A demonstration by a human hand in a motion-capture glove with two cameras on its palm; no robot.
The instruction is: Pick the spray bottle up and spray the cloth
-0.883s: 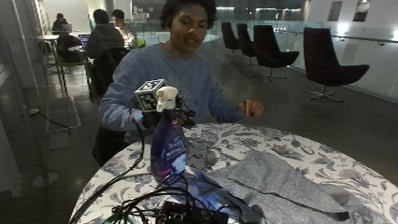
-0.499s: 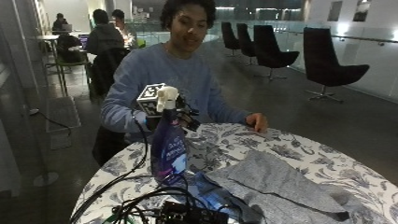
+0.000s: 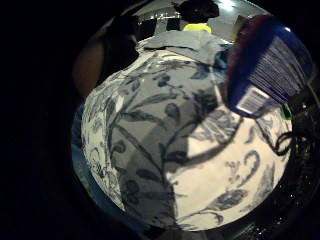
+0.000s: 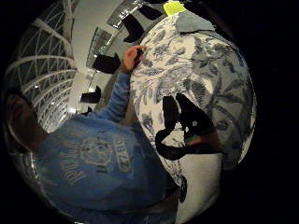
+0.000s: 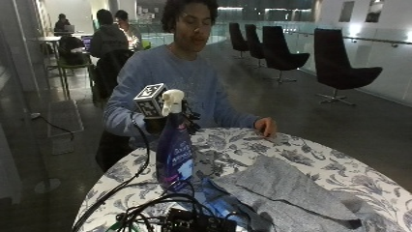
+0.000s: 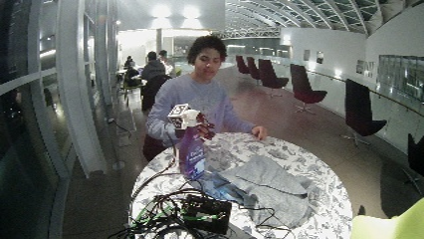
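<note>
One spray bottle (image 5: 174,157) stands upright near the table's (image 5: 322,166) edge, its neck gripped by the gloved right hand (image 5: 169,122). One grey cloth (image 5: 289,191) lies just beside it; the bare hand (image 5: 265,126) rests at the far edge.

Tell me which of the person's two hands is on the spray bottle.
The gloved right hand: it grips the neck of the purple spray bottle, which stands upright beside the grey cloth. The bare left hand rests flat on the patterned table, holding nothing.

Your gloved right hand (image 5: 169,123) gripped the upright spray bottle (image 5: 175,154) at its neck; grey cloth (image 5: 289,193) lay beside it on the worktop (image 5: 322,164).
</note>
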